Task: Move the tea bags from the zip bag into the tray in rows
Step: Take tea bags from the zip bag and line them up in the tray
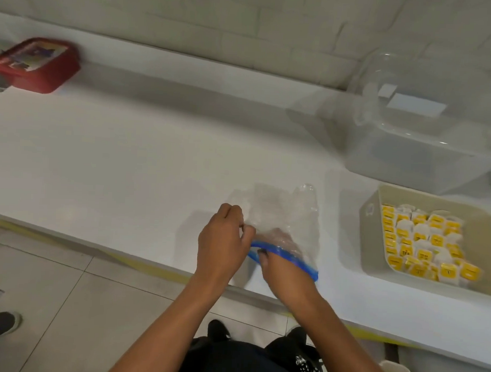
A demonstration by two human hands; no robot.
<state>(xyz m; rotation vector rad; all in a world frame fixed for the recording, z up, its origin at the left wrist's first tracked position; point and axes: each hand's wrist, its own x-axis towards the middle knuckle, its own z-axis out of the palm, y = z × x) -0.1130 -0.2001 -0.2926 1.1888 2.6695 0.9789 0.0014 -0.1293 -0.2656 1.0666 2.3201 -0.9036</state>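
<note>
Both hands are at the zip bag, which lies crumpled on the white counter near its front edge, well to the left of the tray. The left hand pinches the near-left corner of the bag at its blue zip strip, fingers curled on the plastic. The right hand reaches into the bag's mouth: its fingers show through the clear film, but whether they grasp anything inside, I cannot tell. The bag looks limp and clear beyond the hands. In the tray, yellow-and-white tea bags stand packed in rough rows. Behind the tray sits a clear plastic bin; far left of the tray, a red lidded box.
</note>
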